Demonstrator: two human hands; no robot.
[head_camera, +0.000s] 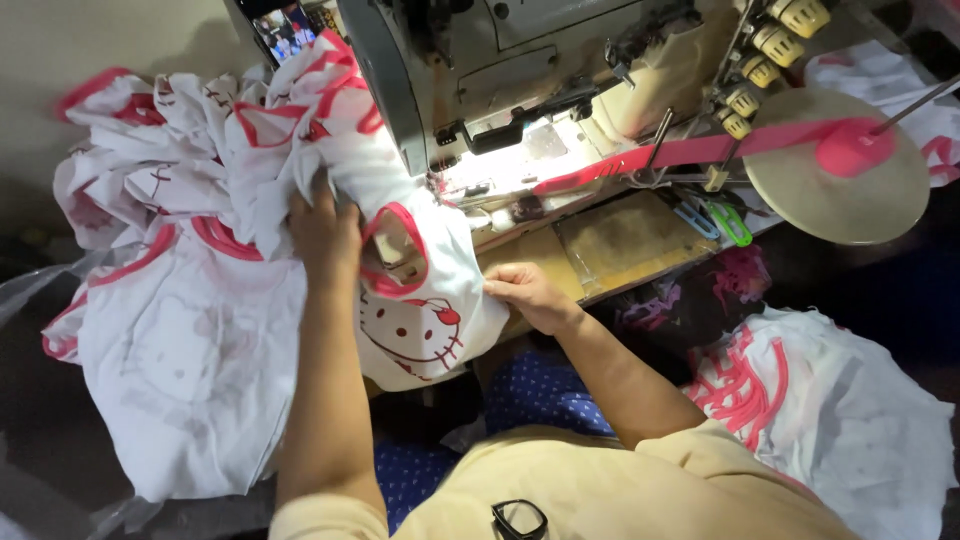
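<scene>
white pink-trimmed garment (425, 300), draped over table edge
</scene>
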